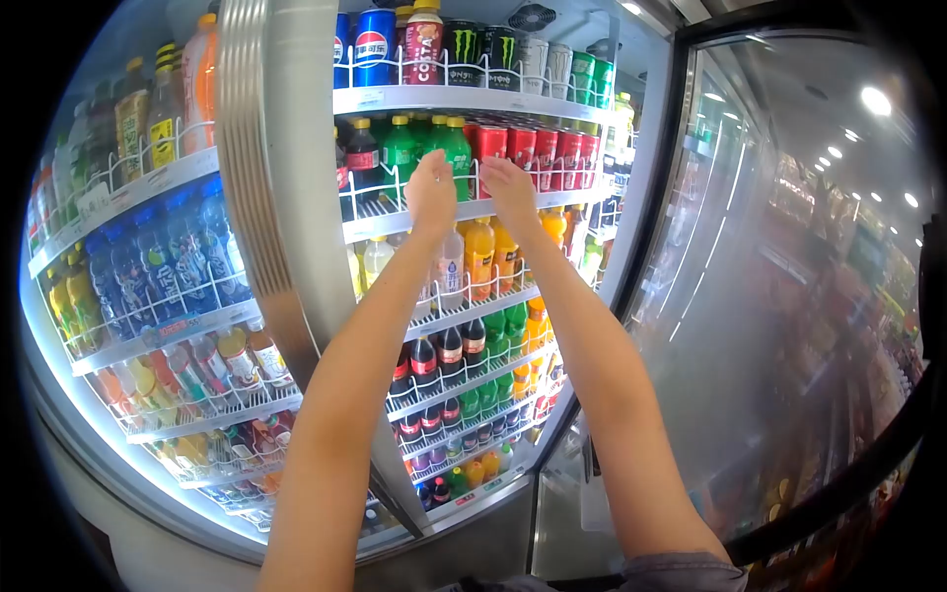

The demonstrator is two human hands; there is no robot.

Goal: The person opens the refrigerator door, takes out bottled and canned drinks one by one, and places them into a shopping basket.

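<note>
My left hand (432, 194) reaches up to the second shelf from the top, in front of the green-capped bottles (400, 150). Its back faces me and its fingers point upward, slightly curved, with no held thing visible. To its right, my right hand (511, 193) is raised before the red cans (521, 147), fingers apart and a little bent inward. A narrow gap separates the two hands. Both overlap the white wire guard (562, 182) along the shelf front; whether they touch it I cannot tell.
The glass door (750, 286) stands open on the right. Cans and a Costa bottle (424, 44) fill the top shelf; orange juice bottles (479, 259) stand below my hands. A metal-edged door frame (258, 158) divides off the left section, stocked with blue-labelled bottles (163, 261).
</note>
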